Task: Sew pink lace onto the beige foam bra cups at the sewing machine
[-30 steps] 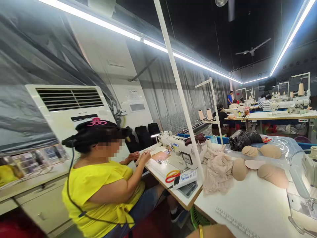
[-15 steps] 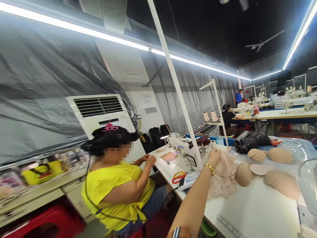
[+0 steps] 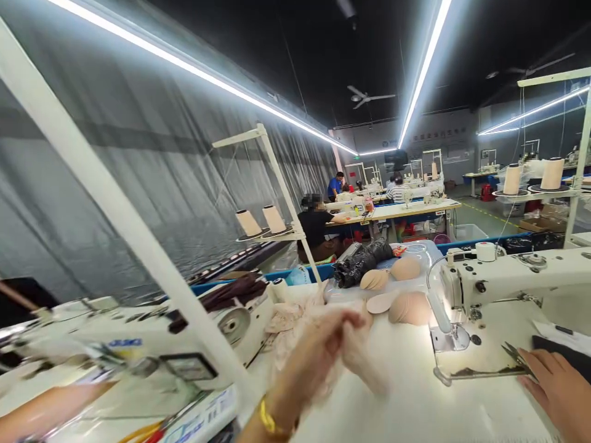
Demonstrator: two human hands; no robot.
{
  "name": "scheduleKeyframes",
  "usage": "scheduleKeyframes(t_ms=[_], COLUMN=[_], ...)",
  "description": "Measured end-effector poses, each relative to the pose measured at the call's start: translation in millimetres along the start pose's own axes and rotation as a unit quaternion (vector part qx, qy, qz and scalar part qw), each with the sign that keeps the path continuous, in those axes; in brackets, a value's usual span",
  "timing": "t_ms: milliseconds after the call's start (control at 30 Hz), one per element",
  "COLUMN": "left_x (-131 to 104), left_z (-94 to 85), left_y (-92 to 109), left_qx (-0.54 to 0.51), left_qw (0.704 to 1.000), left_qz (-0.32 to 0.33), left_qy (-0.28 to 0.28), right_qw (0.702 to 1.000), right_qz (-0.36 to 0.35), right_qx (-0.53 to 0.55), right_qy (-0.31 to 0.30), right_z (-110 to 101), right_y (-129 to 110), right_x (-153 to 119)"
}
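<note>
My left hand point(image 3: 318, 338), with a gold bracelet at the wrist, is closed on a thin beige fabric piece point(image 3: 362, 357) that hangs from its fingers over the white table. Motion blurs both. A heap of the same sheer fabric point(image 3: 289, 317) lies behind this hand. At the right edge, my right hand point(image 3: 554, 384) has small metal thread snips point(image 3: 518, 358) between thumb and fingers, blades pointing to the sewing machine point(image 3: 462, 289). Beige molded bra cups point(image 3: 410, 307) lie on the table past my left hand.
A clear plastic tray point(image 3: 425, 249) at the back carries more cups and a black plastic-wrapped bundle point(image 3: 362, 261). A slanted white pole point(image 3: 120, 215) and another machine point(image 3: 138, 332) stand at left, with a co-worker's forearm point(image 3: 55, 406) there. Thread cones point(image 3: 551, 174) stand at right.
The view has swung right, bringing the sewing machine and my right hand with the snips into sight. My left hand has drawn a beige piece away from the heap.
</note>
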State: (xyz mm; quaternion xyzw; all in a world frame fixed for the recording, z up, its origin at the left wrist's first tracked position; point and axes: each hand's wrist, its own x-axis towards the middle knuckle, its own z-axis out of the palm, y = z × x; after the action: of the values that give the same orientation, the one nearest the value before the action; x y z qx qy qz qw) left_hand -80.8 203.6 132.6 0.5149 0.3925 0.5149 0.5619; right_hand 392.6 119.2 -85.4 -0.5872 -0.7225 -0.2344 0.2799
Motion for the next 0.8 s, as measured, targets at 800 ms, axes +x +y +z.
scheduleKeyframes(t_ms=[800], left_x=[-26.9], left_z=[38.6], left_y=[-68.6], left_qx=[0.210], left_qw=[0.912], left_qz=[-0.164], left_qy=[-0.313], right_qw=[0.976], right_qz=[-0.151], right_qx=[0.131], right_qy=[-0.082], right_z=[-24.5], right_y=[-113.8], right_x=[58.8])
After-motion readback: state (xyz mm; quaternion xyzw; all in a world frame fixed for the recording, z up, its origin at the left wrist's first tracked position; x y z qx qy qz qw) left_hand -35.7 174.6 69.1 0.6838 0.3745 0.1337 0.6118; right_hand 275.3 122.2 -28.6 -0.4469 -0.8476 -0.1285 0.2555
